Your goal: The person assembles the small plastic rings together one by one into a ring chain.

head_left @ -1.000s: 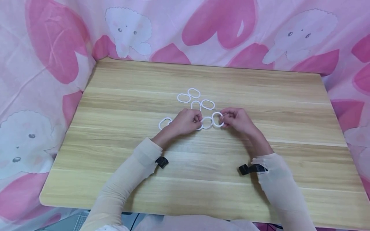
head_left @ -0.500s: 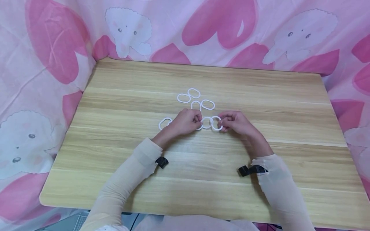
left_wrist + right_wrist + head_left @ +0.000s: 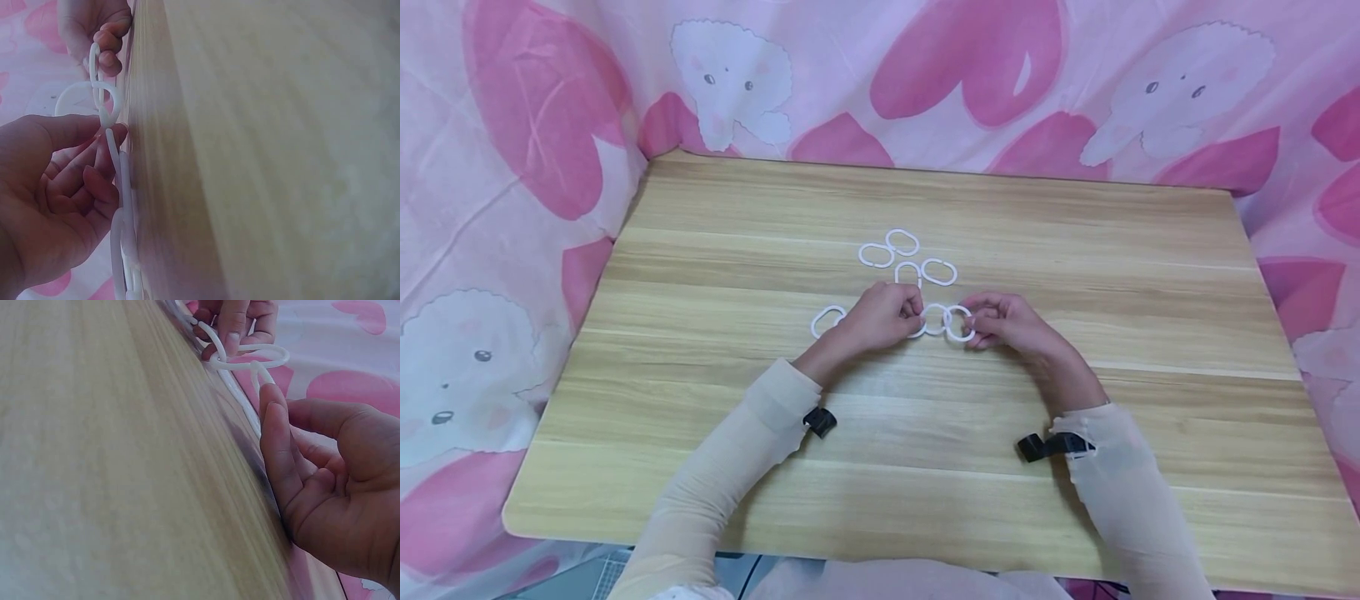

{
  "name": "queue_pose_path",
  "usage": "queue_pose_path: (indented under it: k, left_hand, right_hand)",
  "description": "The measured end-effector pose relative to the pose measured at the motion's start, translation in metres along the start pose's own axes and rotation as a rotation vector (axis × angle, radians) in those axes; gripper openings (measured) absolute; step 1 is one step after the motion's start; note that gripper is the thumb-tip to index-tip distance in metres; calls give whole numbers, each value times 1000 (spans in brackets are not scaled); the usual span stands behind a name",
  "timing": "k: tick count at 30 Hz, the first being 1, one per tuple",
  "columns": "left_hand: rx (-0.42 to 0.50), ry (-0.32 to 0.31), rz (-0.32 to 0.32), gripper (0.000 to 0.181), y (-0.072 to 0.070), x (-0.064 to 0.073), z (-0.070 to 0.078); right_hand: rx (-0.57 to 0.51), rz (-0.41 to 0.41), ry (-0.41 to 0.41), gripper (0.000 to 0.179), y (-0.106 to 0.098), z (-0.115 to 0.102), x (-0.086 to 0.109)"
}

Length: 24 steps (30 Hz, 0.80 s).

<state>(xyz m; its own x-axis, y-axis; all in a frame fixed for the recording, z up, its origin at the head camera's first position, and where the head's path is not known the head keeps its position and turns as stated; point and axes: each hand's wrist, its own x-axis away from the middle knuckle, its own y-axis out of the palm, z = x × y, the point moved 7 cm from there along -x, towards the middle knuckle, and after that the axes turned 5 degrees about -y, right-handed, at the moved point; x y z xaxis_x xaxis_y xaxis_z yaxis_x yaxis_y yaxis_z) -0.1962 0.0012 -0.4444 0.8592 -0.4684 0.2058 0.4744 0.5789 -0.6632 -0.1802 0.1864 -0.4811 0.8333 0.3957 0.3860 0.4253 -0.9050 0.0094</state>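
Several white oval plastic rings, each like an open chain link, are on the wooden table. My left hand (image 3: pixel 880 318) pinches a middle ring (image 3: pixel 75 87) between thumb and fingers, close over the tabletop. From its near side, more linked rings (image 3: pixel 115 250) trail along the table, partly hidden by the hand in the head view. Between thumb and fingertips, my right hand (image 3: pixel 1013 323) pinches the end ring (image 3: pixel 959 323). This ring crosses the edge of the middle one; in the right wrist view its tip (image 3: pixel 257 369) stands upright against the middle ring's side.
Farther back lie more white rings, including a pair (image 3: pixel 902 242) and one to the right (image 3: pixel 939 272). Another ring (image 3: pixel 828 321) is left of the left wrist. A pink patterned cloth (image 3: pixel 835 75) hangs behind the wooden table (image 3: pixel 760 208).
My right hand has moved slightly left and toward me, taking its ring from the middle ring's edge to overlapping it. The left hand has stayed in place.
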Motion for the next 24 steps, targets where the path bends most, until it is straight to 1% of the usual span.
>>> queue_pose_path:
  k: [7,14,20,24]
  left_hand:
    - [8,6,0,5,0,0,0]
    - [9,3,-5,5,-1,0,-1]
    - [16,1,-12,4,0,-1,1]
    - [8,-1,-23,5,2,-1,2]
  right_hand:
    - [-22,-12,17,42,-1,2,2]
    - [-59,-20,8,37,2,2,3]
    - [-43,-32,-6,42,7,1,1]
    - [-10,-19,-7,43,3,0,0]
